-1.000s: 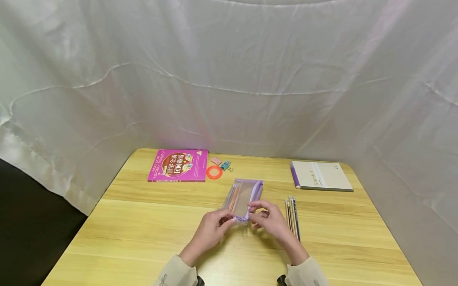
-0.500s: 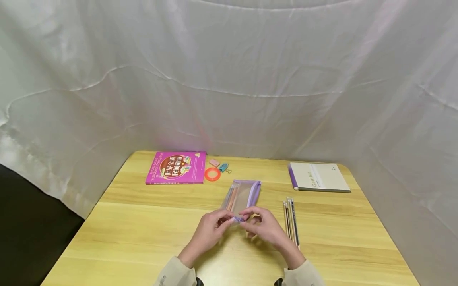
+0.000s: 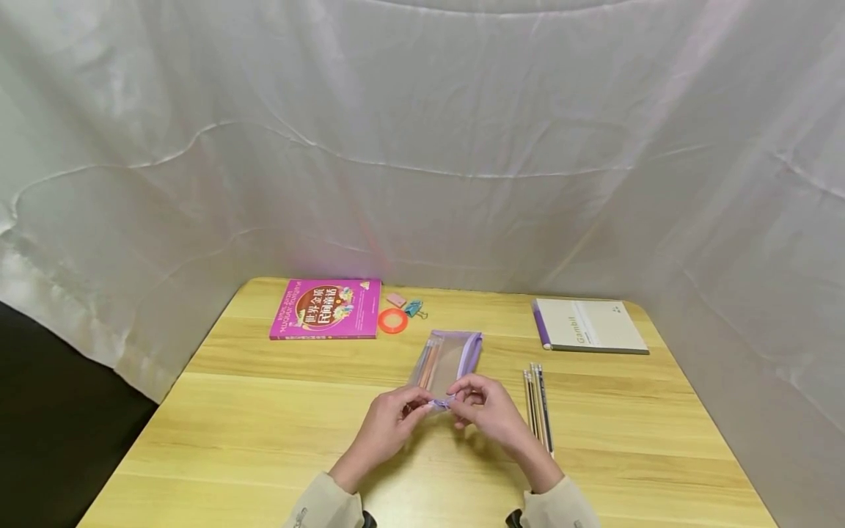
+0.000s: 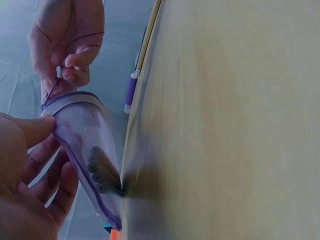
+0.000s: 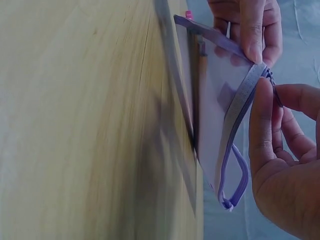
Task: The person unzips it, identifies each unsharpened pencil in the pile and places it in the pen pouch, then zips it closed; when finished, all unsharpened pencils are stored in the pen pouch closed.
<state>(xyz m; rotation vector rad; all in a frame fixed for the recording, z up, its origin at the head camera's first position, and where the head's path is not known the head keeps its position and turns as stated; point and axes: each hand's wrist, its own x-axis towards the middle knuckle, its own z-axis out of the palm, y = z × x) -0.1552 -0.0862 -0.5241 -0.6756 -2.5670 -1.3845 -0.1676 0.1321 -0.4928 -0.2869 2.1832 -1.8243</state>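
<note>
The pencil case point(image 3: 447, 359) lies at the middle of the table point(image 3: 264, 433), directly before me, and serves as my reference. My left hand point(image 3: 389, 422) grips its near end from the left; my right hand point(image 3: 485, 411) pinches the zipper pull point(image 3: 441, 403) at that same near end from the right. Pencils point(image 3: 429, 363) lie inside the case along its left side. To the right of the case lies a row of loose pencils point(image 3: 538, 400). Behind the case and to its left lie the tape ring point(image 3: 392, 320), the eraser point(image 3: 396, 299) and the binder clip point(image 3: 414, 308); further left lies the book point(image 3: 326, 308). Behind the case, to the far right, lies the notebook point(image 3: 589, 325).
</note>
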